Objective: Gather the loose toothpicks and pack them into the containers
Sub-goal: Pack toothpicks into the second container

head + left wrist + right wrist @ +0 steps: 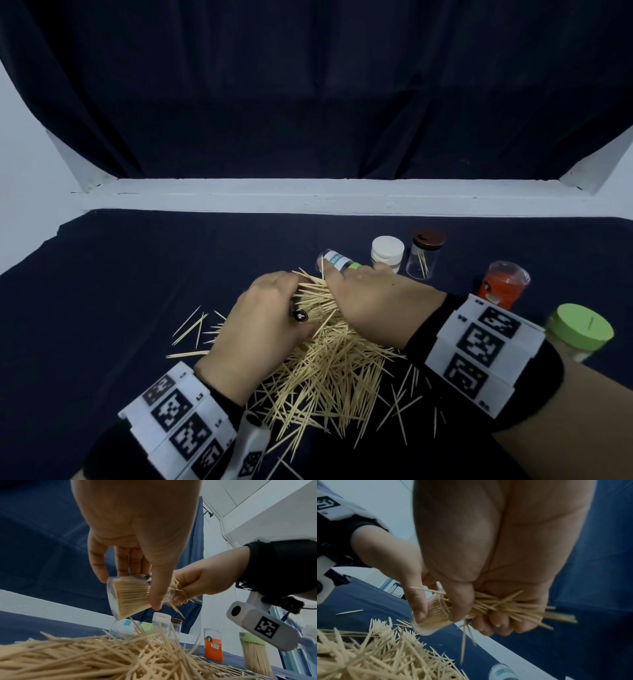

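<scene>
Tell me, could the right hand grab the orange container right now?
Probably not yet. The right hand grips a bundle of toothpicks at the clear jar; the orange container stands unobstructed to its right.

table, dark blue cloth | loose toothpicks heaped | containers far right

From your head cam, the clear container is mostly hidden under your left hand. Label txt on the tipped jar is too small to read. The green-lid jar is partly behind your right wristband. In the right wrist cam, bundle tips are blurred.
</scene>
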The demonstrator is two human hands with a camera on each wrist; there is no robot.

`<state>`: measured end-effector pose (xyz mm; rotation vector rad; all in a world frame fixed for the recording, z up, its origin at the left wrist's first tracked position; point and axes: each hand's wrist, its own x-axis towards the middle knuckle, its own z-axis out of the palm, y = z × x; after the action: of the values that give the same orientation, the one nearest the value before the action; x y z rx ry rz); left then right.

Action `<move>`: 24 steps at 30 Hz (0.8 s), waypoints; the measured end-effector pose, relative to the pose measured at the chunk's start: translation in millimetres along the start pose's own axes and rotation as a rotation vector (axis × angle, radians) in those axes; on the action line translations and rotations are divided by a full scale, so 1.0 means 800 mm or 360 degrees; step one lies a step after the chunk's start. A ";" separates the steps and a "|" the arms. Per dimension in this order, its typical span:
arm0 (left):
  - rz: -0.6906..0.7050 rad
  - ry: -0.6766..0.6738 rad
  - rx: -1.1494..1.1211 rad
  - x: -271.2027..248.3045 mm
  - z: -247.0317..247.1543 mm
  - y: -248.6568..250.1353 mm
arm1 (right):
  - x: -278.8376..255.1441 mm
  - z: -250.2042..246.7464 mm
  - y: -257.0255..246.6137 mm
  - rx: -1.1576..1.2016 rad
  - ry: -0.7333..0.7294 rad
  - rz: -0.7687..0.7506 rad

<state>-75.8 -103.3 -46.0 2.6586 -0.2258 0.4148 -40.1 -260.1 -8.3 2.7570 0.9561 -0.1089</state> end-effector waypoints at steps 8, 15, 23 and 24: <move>-0.0063 0.0029 -0.0105 -0.001 -0.006 -0.007 | 0.003 -0.012 0.021 0.0838 -0.0004 0.0022; -0.0157 0.0057 -0.0110 0.000 -0.010 -0.007 | -0.015 0.012 0.040 0.1563 0.0321 0.0193; -0.0059 0.0040 -0.0042 0.000 -0.009 -0.001 | -0.004 0.018 0.024 0.1470 0.0718 0.0128; -0.0043 0.0035 -0.0026 0.001 -0.008 -0.002 | -0.003 0.016 0.021 0.1434 0.0724 0.0100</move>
<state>-76.6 -99.3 -40.9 2.6368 -0.1857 0.4313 -31.6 -277.2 -17.4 3.7509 1.1192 0.1475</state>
